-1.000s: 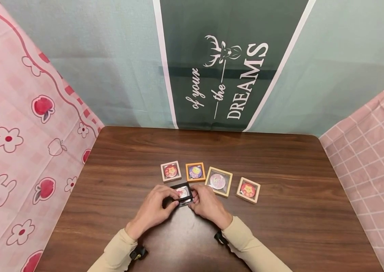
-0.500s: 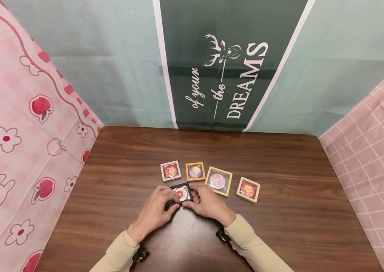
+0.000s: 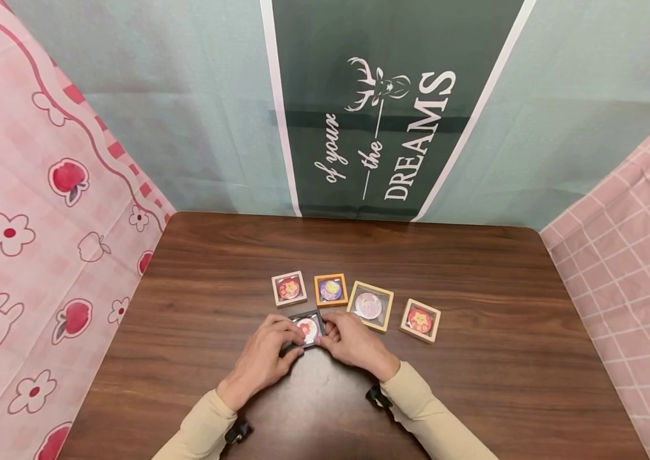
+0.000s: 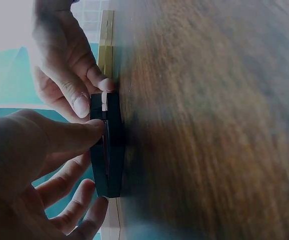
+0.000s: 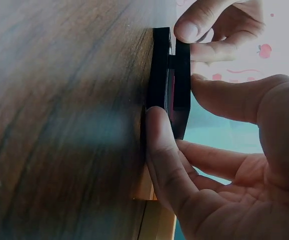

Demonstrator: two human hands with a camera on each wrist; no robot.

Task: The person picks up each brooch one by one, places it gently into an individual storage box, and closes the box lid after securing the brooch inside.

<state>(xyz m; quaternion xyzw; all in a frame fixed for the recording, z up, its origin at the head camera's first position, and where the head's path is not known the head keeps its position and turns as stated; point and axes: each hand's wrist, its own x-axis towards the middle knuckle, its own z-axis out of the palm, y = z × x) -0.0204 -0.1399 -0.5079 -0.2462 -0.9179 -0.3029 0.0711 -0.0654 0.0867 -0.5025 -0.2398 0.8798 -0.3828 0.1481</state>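
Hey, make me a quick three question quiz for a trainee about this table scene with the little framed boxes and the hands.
1. True or false: both hands hold the black frame.
2. How many frames lie in the row beyond it on the table?
3. Which row frame is largest? A: orange frame B: beige frame in third place

Key
1. True: left hand and right hand pinch it.
2. Four.
3. B: the beige frame, not the orange frame.

A staged recording booth rather than a lived-in room: a dark wood worktop [image 3: 474,358] is walled in by hung cloths. A pink apple-and-bunny cloth [image 3: 31,211] fills the left, a pink checked cloth [image 3: 629,255] the right, and a green "DREAMS" banner [image 3: 382,115] hangs at top centre.
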